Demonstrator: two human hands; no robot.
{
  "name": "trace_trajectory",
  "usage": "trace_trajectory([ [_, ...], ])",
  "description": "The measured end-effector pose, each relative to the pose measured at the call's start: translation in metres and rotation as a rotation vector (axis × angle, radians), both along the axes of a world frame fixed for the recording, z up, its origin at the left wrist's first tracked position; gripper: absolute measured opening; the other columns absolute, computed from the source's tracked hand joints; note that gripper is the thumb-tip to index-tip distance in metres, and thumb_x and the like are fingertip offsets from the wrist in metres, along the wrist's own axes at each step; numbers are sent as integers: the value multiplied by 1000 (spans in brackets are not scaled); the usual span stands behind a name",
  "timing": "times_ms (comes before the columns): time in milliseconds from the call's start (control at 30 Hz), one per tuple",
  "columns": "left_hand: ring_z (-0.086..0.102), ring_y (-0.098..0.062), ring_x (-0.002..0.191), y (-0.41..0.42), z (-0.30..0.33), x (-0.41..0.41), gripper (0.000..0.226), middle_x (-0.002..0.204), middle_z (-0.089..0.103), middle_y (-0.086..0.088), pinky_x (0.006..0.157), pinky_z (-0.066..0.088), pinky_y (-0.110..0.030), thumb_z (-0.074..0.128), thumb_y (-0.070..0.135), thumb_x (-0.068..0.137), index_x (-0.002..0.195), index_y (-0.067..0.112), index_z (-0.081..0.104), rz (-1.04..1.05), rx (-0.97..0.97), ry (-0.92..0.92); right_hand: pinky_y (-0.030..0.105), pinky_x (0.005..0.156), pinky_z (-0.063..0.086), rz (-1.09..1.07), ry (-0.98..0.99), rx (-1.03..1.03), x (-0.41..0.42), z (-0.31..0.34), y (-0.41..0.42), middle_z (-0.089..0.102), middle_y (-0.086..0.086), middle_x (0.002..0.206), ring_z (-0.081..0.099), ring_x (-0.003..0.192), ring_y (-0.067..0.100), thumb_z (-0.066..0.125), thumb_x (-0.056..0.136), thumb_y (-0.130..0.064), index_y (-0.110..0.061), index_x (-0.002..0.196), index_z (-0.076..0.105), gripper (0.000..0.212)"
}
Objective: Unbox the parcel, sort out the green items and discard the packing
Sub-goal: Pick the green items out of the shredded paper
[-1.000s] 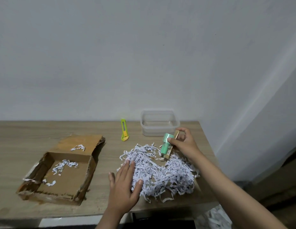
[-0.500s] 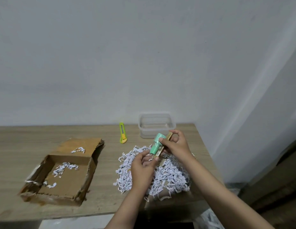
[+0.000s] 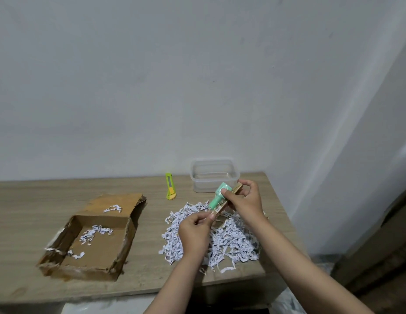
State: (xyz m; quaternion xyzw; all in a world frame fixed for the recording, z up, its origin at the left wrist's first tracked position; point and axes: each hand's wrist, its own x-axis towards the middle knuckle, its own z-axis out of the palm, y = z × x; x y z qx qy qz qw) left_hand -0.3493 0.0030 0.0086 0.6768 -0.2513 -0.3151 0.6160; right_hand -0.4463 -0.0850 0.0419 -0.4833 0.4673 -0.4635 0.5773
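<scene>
Opened cardboard box (image 3: 88, 241) lies nearly emptied on the bench (image 3: 27, 200); shredded paper (image 3: 222, 236) remains heaped (not yet discarded). Right hand (image 3: 245, 200) grips a mint-green item (image 3: 218, 196) on brown card above the heap, left hand (image 3: 195, 232) pinching the card's lower end; the clear tub (image 3: 214, 175) holds nothing yet, so sorting appears barely begun.

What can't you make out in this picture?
Head view only:
- Print on the mint-green item on a brown card: too small.
- Its far end: hidden by the right hand.
- Anything under the white shredded paper pile: buried.
- Left hand fingertips: curled from view.
</scene>
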Motion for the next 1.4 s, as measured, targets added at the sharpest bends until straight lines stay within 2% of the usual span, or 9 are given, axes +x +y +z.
trace_trajectory([
  [233,57,-6,60,10,0,13,6,69,66,1,51,42,-6,66,8,84,84,10,72,28,2,-150,23,49,53,-35,6,6,-9,5,5,63,15,100,68,74,23,77,73,-8,-20,111,42,53],
  [333,58,-6,81,11,-4,22,19,99,70,-5,73,42,-13,60,11,89,104,10,71,20,55,-261,23,50,53,-26,18,4,-12,7,9,63,13,99,68,75,23,77,74,-8,-19,113,42,53],
  [433,48,-19,119,9,-7,28,31,130,52,-8,98,36,-25,56,17,92,122,15,62,-69,107,-332,22,51,53,-25,24,-3,-13,6,13,62,14,100,67,78,23,77,74,-9,-19,114,42,54],
  [533,32,-21,136,10,1,23,39,142,40,-4,106,29,-29,58,22,91,129,19,55,-139,88,-353,25,54,55,-25,15,-15,-11,4,17,62,15,100,67,77,24,78,73,-10,-19,113,42,55],
  [633,43,-13,126,13,7,15,50,134,48,2,106,37,-33,68,30,84,131,20,53,-250,14,-344,30,58,56,-17,2,-25,-9,4,22,63,14,94,67,74,23,79,72,-10,-17,113,43,56],
  [800,66,4,69,15,16,9,50,104,69,-3,63,49,-10,75,2,75,122,8,60,-335,-73,-55,34,64,57,-16,7,-51,-6,1,30,64,17,99,68,77,25,81,69,-10,-17,113,44,58],
  [967,67,-12,80,23,8,11,44,99,70,-10,68,55,-17,72,-2,75,118,0,62,-221,-47,234,23,52,53,-36,-52,-23,-11,1,39,63,21,107,67,73,20,78,72,-7,-16,112,43,54],
  [1133,69,-16,67,30,10,8,32,90,71,-14,59,57,-19,68,-8,76,107,1,65,-185,-47,463,19,49,52,-48,-91,-12,-12,0,48,62,23,108,65,70,18,76,74,-2,-16,111,42,52],
  [1400,67,-22,75,30,6,9,36,92,71,-18,74,57,-24,71,-12,71,105,-4,65,-98,-25,376,23,51,52,-54,-56,-42,-10,-5,54,62,20,105,65,71,18,76,73,-3,-19,109,43,51],
])
